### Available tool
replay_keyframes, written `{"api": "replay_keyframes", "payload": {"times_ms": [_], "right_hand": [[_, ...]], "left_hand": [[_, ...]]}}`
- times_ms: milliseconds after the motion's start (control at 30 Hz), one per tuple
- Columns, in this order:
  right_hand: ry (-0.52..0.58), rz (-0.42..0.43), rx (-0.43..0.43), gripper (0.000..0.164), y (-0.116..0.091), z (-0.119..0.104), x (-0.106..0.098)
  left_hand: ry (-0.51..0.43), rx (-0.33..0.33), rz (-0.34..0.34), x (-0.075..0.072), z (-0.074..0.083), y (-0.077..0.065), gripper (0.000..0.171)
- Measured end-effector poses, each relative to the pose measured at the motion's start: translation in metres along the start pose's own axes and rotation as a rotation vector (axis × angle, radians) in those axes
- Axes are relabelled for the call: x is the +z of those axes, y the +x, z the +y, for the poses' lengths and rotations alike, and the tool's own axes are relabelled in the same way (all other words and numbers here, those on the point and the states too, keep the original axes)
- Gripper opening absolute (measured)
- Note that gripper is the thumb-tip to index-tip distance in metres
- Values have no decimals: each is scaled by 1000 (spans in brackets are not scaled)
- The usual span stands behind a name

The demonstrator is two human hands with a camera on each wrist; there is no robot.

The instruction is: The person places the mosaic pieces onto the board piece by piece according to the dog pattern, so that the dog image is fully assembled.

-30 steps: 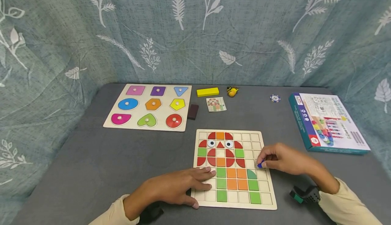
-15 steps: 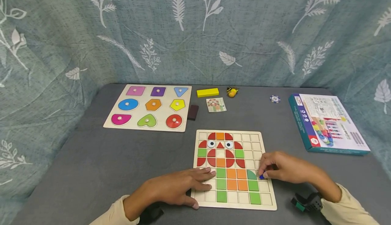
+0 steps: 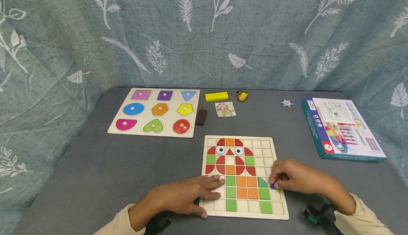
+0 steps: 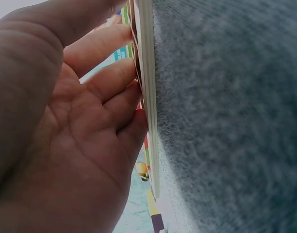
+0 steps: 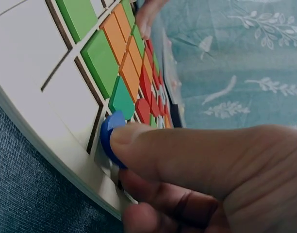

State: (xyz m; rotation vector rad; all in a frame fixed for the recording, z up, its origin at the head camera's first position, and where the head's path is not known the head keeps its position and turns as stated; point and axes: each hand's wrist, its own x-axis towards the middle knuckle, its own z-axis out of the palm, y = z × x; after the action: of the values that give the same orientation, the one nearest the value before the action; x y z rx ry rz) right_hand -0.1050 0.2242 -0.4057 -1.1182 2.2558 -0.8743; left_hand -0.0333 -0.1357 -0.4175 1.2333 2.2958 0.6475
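Observation:
A wooden grid board (image 3: 278,206) lies on the grey table, with red, orange, green and white tiles and two eye tiles set in its cells. My right hand (image 3: 294,176) pinches a small blue tile (image 5: 113,121) with a curved edge between thumb and fingers, at the board's right side. The tile is tilted over a cell beside the teal quarter-circle tile (image 5: 121,98). My left hand (image 3: 188,194) rests on the board's lower left, its fingers (image 4: 114,80) stretched over the face and the thumb at the near edge.
Behind the board lie a knob puzzle (image 3: 169,128), a dark brown block (image 3: 201,117), a yellow block (image 3: 216,96), a picture card (image 3: 225,109), a bee toy (image 3: 242,95) and a poker chip (image 3: 287,102). A flat game box (image 3: 344,128) lies at the right. A patterned curtain (image 3: 204,50) hangs behind.
My right hand has moved with the blue tile toward the near side along the board's right edge, down to the row of the teal tile. The left hand stays in place.

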Motion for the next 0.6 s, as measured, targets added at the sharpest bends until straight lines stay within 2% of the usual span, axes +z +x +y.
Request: {"api": "replay_keyframes", "payload": {"times_ms": [233, 467, 600], "right_hand": [[-100, 14, 47, 12, 0, -6, 0], [-109, 16, 64, 13, 1, -7, -1], [-101, 56, 59, 11, 2, -6, -7]], "left_hand": [[10, -14, -13, -1, 2, 1, 59], [49, -14, -17, -2, 3, 0, 59], [28, -15, -4, -3, 4, -2, 60]]}}
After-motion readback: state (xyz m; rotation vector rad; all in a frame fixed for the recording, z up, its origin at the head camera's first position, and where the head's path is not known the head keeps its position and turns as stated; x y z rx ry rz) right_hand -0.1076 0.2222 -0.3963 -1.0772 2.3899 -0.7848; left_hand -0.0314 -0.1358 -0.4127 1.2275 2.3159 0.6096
